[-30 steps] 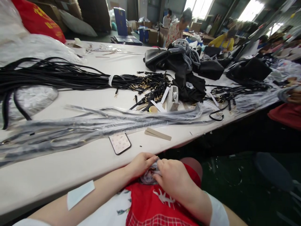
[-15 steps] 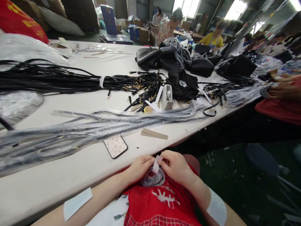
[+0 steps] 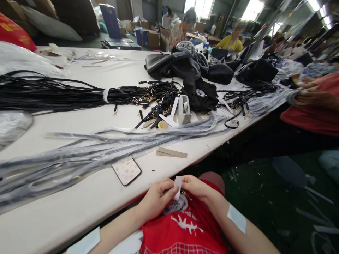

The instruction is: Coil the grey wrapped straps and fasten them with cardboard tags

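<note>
- Pinching a white strip [image 3: 178, 184] above the lap, the left hand [image 3: 158, 194] is pressing its thumb against the strip's face, its fingers curling narrowly alongside.
- The right hand [image 3: 197, 186] is touching the strip's right edge, its fingertips bending close together; whether they are gripping it, I cannot tell.
- A grey coil [image 3: 180, 205] of plastic-wrapped strap is resting on the red apron [image 3: 209, 229], just below the hands, the strip partly covering it.
- A gold-coloured clasp [image 3: 187, 195] is showing between the coil and the right hand.
- On the white table [image 3: 53, 211], a patterned flat case [image 3: 127, 171] is lying near the edge, left of the hands; beige strips [image 3: 173, 153] are lying to its right.
- Plastic-wrapped straps [image 3: 87, 158] are stretching beyond these, and a tape dispenser [image 3: 183, 111] is standing on their far side.
- Farther left, black straps [image 3: 53, 95] are running through a white band [image 3: 106, 95].
- At the right, a co-worker's hand [image 3: 309, 97] is holding a grey bundle [image 3: 291, 97].
</note>
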The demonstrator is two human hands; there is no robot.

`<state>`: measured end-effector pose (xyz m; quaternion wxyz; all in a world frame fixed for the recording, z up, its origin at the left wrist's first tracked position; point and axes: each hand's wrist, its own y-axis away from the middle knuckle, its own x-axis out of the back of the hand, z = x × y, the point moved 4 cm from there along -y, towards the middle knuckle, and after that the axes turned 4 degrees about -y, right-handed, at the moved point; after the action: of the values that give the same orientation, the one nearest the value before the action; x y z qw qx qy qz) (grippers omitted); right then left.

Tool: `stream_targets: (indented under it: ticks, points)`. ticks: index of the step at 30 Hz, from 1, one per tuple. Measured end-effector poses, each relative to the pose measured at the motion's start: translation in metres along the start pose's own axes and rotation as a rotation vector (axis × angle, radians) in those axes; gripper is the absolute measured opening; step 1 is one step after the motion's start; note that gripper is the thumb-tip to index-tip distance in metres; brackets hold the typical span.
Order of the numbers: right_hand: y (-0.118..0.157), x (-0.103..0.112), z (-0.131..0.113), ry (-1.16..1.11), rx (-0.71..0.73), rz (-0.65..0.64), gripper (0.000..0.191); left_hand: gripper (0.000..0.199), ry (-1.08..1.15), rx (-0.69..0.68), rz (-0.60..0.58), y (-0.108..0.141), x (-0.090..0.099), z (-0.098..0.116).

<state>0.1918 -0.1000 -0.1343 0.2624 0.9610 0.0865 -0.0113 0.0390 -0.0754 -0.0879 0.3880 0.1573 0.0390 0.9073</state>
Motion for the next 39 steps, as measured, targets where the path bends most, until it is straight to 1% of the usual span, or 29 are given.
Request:
stream_targets:
  ticks: [3, 4, 7, 8, 9, 12, 14, 17, 18, 19, 20, 22, 23, 24, 27, 33, 35, 37, 39]
  points:
    - [0.001, -0.001, -0.004, -0.044, 0.051, 0.101, 0.045, 0.041, 0.013, 0.026, 0.069, -0.001, 0.001, -0.006]
    - [0.001, 0.001, -0.009, -0.049, 0.073, 0.136, 0.043, 0.042, 0.028, 0.048, 0.062, -0.002, -0.001, -0.01]
    - [0.003, 0.008, -0.029, -0.039, 0.155, 0.242, 0.035, 0.046, 0.111, 0.157, -0.077, -0.002, -0.014, -0.022]
    - [0.004, 0.011, -0.035, -0.003, 0.186, 0.272, 0.032, 0.048, 0.138, 0.201, -0.104, -0.001, -0.017, -0.026]
    - [0.004, 0.013, -0.041, 0.056, 0.217, 0.293, 0.029, 0.049, 0.159, 0.238, -0.108, 0.0, -0.019, -0.029]
    - [0.003, 0.019, -0.05, 0.298, 0.299, 0.329, 0.025, 0.053, 0.207, 0.298, -0.046, 0.001, -0.02, -0.031]
    - [0.006, 0.022, -0.053, 0.378, 0.334, 0.369, 0.022, 0.054, 0.248, 0.321, -0.039, 0.001, -0.019, -0.032]
    - [0.024, 0.023, -0.066, 0.538, 0.472, 0.527, 0.021, 0.057, 0.299, 0.353, -0.01, -0.002, -0.015, -0.033]
    - [0.032, 0.018, -0.071, 0.623, 0.54, 0.542, 0.019, 0.056, 0.311, 0.352, 0.003, -0.003, -0.014, -0.033]
    - [0.041, 0.009, -0.075, 0.714, 0.605, 0.505, 0.014, 0.056, 0.322, 0.345, 0.012, -0.005, -0.013, -0.033]
    - [0.048, -0.001, -0.077, 0.802, 0.657, 0.418, 0.009, 0.054, 0.332, 0.333, 0.019, -0.006, -0.012, -0.033]
    - [0.059, -0.024, -0.075, 0.955, 0.714, 0.183, 0.012, 0.051, 0.345, 0.306, 0.035, -0.008, -0.01, -0.031]
    - [0.063, -0.033, -0.072, 1.033, 0.73, 0.1, 0.012, 0.049, 0.348, 0.296, 0.046, -0.009, -0.009, -0.03]
    - [0.065, -0.039, -0.069, 1.109, 0.744, 0.056, 0.012, 0.048, 0.35, 0.289, 0.056, -0.01, -0.008, -0.029]
    - [0.063, -0.05, -0.062, 1.292, 0.772, 0.032, 0.013, 0.047, 0.364, 0.288, 0.059, -0.011, -0.008, -0.028]
    - [0.055, -0.061, -0.049, 1.564, 0.834, -0.032, 0.017, 0.047, 0.392, 0.288, 0.026, -0.012, -0.011, -0.031]
    - [0.057, -0.062, -0.047, 1.584, 0.86, -0.063, 0.019, 0.048, 0.385, 0.281, 0.025, -0.012, -0.01, -0.033]
    - [0.062, -0.06, -0.049, 1.549, 0.865, -0.081, 0.023, 0.047, 0.373, 0.274, 0.038, -0.011, -0.007, -0.034]
    - [0.069, -0.054, -0.056, 1.469, 0.86, -0.053, 0.027, 0.046, 0.361, 0.262, 0.055, -0.011, -0.004, -0.035]
